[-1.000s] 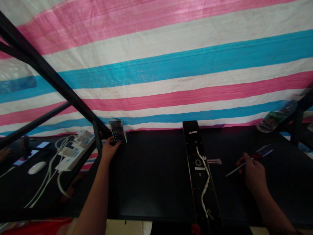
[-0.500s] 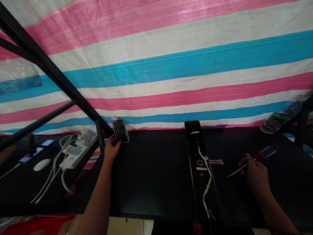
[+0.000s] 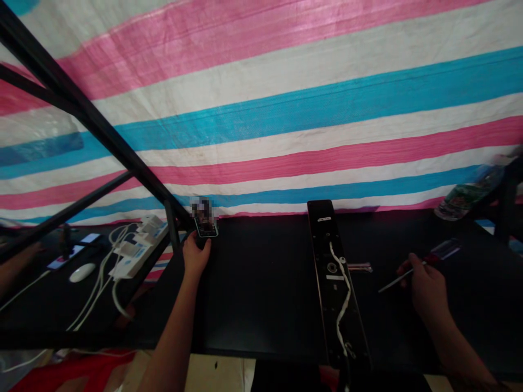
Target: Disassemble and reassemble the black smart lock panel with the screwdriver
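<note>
My left hand (image 3: pixel 196 254) reaches to the back of the black table (image 3: pixel 261 294) and its fingers close around the lower end of a phone (image 3: pixel 204 222) leaning against the striped tarp. My right hand (image 3: pixel 425 283) rests at the right of the table, shut on a screwdriver (image 3: pixel 412 267) with a red and clear handle, its metal shaft pointing left. Between the hands lies a long black door lock panel (image 3: pixel 333 277) with a white cable (image 3: pixel 342 305) running along it. A metal lever handle (image 3: pixel 359 267) sticks out to its right.
A pink, white and blue striped tarp (image 3: pixel 286 109) hangs behind the table. Black frame bars (image 3: pixel 81 114) cross the left. On a neighbouring table sit white power strips (image 3: pixel 134 247) with cables, a white mouse (image 3: pixel 81 272) and phones. A plastic bottle (image 3: pixel 466 196) lies far right.
The view has shifted slightly. My left hand has closed further around the bottom of the phone. My right hand with the screwdriver has hardly moved.
</note>
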